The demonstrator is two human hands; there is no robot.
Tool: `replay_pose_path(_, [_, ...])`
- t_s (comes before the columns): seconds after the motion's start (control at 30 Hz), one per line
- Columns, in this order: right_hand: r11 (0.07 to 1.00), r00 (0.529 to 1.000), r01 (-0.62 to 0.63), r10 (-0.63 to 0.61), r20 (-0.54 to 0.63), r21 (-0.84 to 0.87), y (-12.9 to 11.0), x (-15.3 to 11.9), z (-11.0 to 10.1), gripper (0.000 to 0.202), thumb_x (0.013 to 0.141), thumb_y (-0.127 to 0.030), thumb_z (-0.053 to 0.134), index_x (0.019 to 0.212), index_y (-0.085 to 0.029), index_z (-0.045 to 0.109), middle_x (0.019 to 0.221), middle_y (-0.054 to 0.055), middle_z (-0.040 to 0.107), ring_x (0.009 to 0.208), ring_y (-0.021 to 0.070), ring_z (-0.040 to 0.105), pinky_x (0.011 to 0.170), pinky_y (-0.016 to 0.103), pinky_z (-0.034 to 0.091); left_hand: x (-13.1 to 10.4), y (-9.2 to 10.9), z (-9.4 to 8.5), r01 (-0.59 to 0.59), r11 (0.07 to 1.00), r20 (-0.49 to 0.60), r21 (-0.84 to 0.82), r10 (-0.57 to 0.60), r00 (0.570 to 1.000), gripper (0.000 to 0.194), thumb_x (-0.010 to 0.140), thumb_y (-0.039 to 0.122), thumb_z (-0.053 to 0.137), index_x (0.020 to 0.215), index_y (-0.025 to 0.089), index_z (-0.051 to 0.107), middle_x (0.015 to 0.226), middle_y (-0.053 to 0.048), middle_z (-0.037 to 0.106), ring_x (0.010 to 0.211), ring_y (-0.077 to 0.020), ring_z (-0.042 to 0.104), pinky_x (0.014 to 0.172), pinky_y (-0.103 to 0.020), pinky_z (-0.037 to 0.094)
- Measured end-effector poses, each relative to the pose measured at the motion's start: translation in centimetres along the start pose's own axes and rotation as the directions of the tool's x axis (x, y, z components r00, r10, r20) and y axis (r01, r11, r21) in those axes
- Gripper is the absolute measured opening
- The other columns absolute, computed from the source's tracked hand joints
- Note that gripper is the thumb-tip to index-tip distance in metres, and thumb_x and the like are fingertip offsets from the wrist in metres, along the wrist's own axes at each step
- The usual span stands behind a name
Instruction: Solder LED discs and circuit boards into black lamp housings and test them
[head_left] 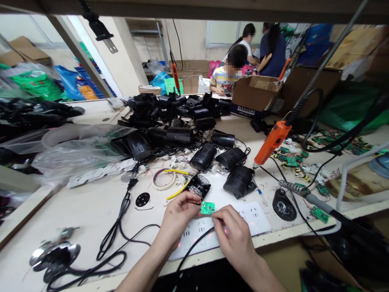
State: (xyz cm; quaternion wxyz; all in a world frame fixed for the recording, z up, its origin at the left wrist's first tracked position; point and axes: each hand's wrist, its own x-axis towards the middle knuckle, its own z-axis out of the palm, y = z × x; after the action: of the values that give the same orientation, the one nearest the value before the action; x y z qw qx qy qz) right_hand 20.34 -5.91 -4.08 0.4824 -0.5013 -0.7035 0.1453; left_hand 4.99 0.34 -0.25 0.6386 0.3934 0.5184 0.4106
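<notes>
A small green circuit board (208,207) is held up between my two hands, over a white power strip (258,215) with lit red lights. My left hand (182,213) is closed, its thumb and fingers pinching the board's left edge. At the lower right corner of the board, the fingertips of my right hand (234,231) are pressed together on it; any wire between them is too small to tell. Just beyond sits an open black housing (199,185) with a shiny inside. A black cable (194,245) runs below the board toward my right hand.
Black housings (203,156) are heaped toward the back. An orange electric screwdriver (272,142) hangs at right, near a soldering iron (319,202) in a coiled holder. Tape (164,184), a coiled cord (115,219) and reflectors (54,253) lie left. Several people are behind a carton (255,95).
</notes>
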Motion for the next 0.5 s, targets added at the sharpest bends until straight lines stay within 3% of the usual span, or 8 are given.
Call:
replay_pose_path(0.23, [1.0,1.0,-0.009,0.009,-0.001,-0.013,-0.2,-0.2,0.0,0.018,0.093,-0.004,0.045,0.091,-0.018,0.056,0.082,0.004,0.056,0.077,0.0167,0.056,0.069,0.028,0.047,0.0,0.0,0.1,0.005,0.996,0.02,0.086,-0.007,1.0,0.025,0.058,0.025,0.07,0.081,0.016,0.066,0.068,0.0,0.07,0.068,-0.0154,0.066,0.069,-0.025,0.052])
replay_pose_path(0.33, [0.998,1.0,0.008,-0.008,-0.01,-0.065,0.3,0.6,-0.2,0.018,0.093,-0.005,0.045,0.09,-0.017,0.058,0.081,0.004,0.057,0.075,0.0165,0.057,0.067,0.027,0.047,-0.8,0.8,-0.9,-0.033,0.96,0.03,0.279,0.026,0.999,0.036,0.064,0.035,0.069,0.095,0.016,0.065,0.07,-0.002,0.07,0.068,-0.0175,0.065,0.069,-0.028,0.051])
replay_pose_path(0.43, [0.995,1.0,0.021,-0.021,-0.004,-0.102,1.1,2.3,0.0,0.018,0.093,-0.007,0.045,0.088,-0.017,0.058,0.08,0.005,0.058,0.075,0.0172,0.057,0.067,0.028,0.047,-2.7,1.8,-2.9,-0.101,0.808,0.027,0.581,0.105,0.994,0.034,0.073,0.045,0.064,0.093,0.018,0.066,0.064,0.0,0.065,0.058,-0.0167,0.058,0.058,-0.027,0.046])
replay_pose_path(0.5, [0.993,0.999,0.034,-0.031,0.029,-0.11,1.4,3.5,0.1,0.017,0.093,-0.009,0.046,0.086,-0.018,0.059,0.08,0.004,0.059,0.074,0.0177,0.057,0.068,0.029,0.047,-4.5,2.0,-4.7,-0.133,0.678,0.08,0.723,0.109,0.991,0.031,0.076,0.048,0.062,0.087,0.019,0.066,0.064,0.0,0.064,0.057,-0.0165,0.057,0.056,-0.027,0.044])
